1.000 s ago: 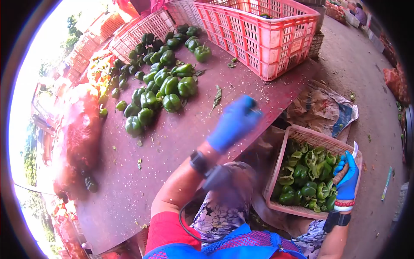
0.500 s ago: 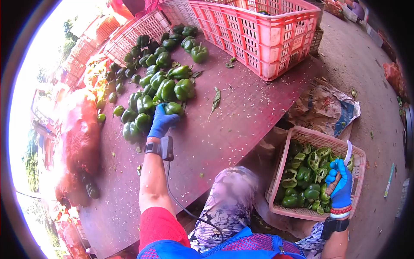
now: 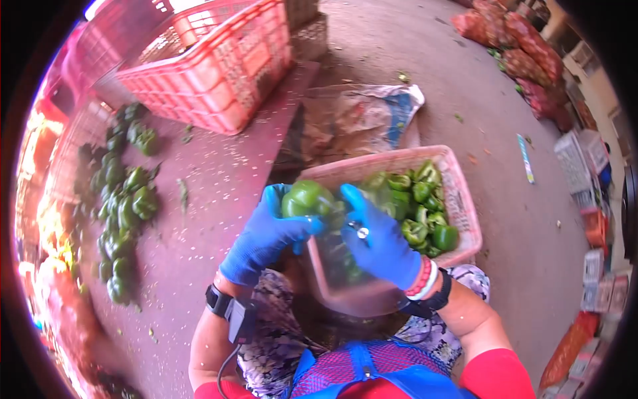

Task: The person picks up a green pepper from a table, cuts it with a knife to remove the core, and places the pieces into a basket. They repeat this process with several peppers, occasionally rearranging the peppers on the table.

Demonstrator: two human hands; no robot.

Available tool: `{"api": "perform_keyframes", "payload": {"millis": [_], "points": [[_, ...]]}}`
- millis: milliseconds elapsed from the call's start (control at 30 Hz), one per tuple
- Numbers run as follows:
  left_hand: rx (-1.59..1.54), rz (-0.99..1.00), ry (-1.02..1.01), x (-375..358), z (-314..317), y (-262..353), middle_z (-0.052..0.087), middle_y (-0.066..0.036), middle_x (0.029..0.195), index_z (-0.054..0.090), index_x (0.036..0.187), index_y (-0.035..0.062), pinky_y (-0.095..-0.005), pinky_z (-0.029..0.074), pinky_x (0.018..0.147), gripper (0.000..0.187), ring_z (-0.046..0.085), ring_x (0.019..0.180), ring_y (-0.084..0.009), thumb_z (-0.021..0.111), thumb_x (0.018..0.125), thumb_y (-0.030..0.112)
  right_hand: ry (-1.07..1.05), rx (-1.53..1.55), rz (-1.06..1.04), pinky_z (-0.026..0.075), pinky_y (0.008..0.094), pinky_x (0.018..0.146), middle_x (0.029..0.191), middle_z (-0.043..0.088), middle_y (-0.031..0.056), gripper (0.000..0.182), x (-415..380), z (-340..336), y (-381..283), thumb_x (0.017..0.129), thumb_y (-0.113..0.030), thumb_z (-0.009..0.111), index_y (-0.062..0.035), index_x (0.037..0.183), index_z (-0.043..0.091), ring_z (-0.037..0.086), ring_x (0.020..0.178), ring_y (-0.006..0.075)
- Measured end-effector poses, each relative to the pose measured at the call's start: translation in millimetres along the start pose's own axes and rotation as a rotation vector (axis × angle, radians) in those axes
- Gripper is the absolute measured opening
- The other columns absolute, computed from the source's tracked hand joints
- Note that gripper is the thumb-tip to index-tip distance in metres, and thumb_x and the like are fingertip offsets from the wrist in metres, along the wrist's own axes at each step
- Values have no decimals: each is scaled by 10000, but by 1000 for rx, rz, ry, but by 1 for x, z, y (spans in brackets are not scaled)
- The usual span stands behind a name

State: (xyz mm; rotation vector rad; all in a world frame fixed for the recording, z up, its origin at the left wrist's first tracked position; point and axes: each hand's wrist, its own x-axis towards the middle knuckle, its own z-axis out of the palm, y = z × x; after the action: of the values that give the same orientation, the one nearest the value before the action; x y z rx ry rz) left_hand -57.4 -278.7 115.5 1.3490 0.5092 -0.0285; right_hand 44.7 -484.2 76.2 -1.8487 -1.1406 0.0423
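My left hand [image 3: 269, 229], in a blue glove, grips a whole green pepper [image 3: 308, 199] above the near left rim of a pink crate [image 3: 465, 199]. Close on its right is my right hand [image 3: 375, 239], also gloved in blue, with its fingers curled round something mostly hidden. A small shiny metal spot shows at those fingers; the knife blade itself cannot be made out through the blur. Cut green peppers [image 3: 415, 229] fill much of the crate below. More whole green peppers [image 3: 123, 213] lie in a pile on the reddish table [image 3: 199, 219] at the left.
A large red crate [image 3: 226, 73] stands on the table's far end. Beyond the pink crate a crumpled sack [image 3: 352, 123] lies on the ground. Filled red mesh bags [image 3: 525, 53] are at the back right, with stacked crates [image 3: 581, 163] along the right side.
The view has swung to the right. My left hand has left the pile with a pepper and come over the crate beside my right hand. The knife blade no longer shows clearly.
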Motion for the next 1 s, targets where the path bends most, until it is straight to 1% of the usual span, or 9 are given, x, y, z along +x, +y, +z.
{"api": "perform_keyframes", "payload": {"millis": [67, 233, 333, 567, 633, 733, 767, 867, 1000], "points": [[106, 14, 37, 10, 25, -10, 634, -64, 1011, 435, 1307, 57, -234, 432, 460, 752, 566, 619, -103, 890, 721, 178, -44, -58, -16, 537, 482, 809, 1129, 642, 270, 748, -3, -11, 6, 870, -76, 632, 39, 1529, 298, 658, 907, 424], [33, 129, -1, 32, 49, -37, 618, -62, 1106, 453, 1281, 54, -293, 546, 817, 775, 619, 956, -145, 926, 675, 150, -99, -204, 86, 522, 527, 814, 1137, 605, 290, 776, -15, -15, 30, 835, -76, 633, 64, 1513, 284, 630, 958, 461], [181, 170, 61, 32, 59, -39, 611, -66, 1160, 460, 1279, 43, -328, 499, 982, 770, 584, 1111, -161, 928, 673, 125, -82, -263, 134, 519, 539, 781, 1050, 608, 281, 776, -18, -8, 39, 814, -86, 639, 63, 1496, 301, 626, 909, 466], [-384, 140, -58, 25, 33, -20, 641, -84, 1144, 489, 1295, 22, -332, 557, 890, 673, 649, 1001, -178, 848, 738, 140, -44, -256, 186, 539, 477, 855, 1144, 629, 281, 688, -27, -13, 66, 884, -93, 641, 3, 1504, 359, 645, 985, 449], [-335, 130, -67, 24, 10, -14, 638, -92, 1139, 475, 1303, 22, -331, 567, 858, 672, 655, 977, -179, 829, 744, 140, 10, -286, 78, 549, 411, 900, 1285, 639, 211, 733, -33, -13, 96, 909, -198, 720, -30, 1531, 372, 680, 1040, 366], [-174, 134, -10, 20, 11, -13, 636, -94, 1131, 463, 1311, 29, -331, 567, 843, 685, 654, 974, -179, 825, 740, 138, -103, 548, 507, 513, 407, 973, 1305, 642, 160, 740, -22, -31, 64, 920, -316, 745, -52, 1525, 410, 652, 1141, 295], [-77, 109, -11, 18, 21, -15, 633, -86, 1115, 460, 1301, 36, -323, 551, 857, 693, 645, 982, -168, 838, 725, 109, -60, 588, 260, 452, 383, 1063, 1429, 573, 109, 834, -11, -28, 50, 890, -459, 760, -65, 1536, 409, 554, 1278, 214], [61, 147, -187, 21, 53, -36, 581, -79, 1199, 471, 1290, 63, -330, 487, 966, 679, 570, 1081, -159, 853, 730, 88, -304, 654, 167, 416, 382, 1105, 1539, 457, 121, 960, 3, -32, 40, 848, -434, 811, -67, 1581, 312, 477, 1366, 225], [83, 200, -264, 27, 59, -43, 554, -62, 1238, 481, 1279, 89, -322, 482, 956, 639, 533, 1127, -158, 853, 759, 98, -432, 640, 224, 380, 380, 1133, 1521, 485, 150, 814, 10, -43, 38, 822, -340, 834, -54, 1494, 477, 465, 1386, 232]]}}
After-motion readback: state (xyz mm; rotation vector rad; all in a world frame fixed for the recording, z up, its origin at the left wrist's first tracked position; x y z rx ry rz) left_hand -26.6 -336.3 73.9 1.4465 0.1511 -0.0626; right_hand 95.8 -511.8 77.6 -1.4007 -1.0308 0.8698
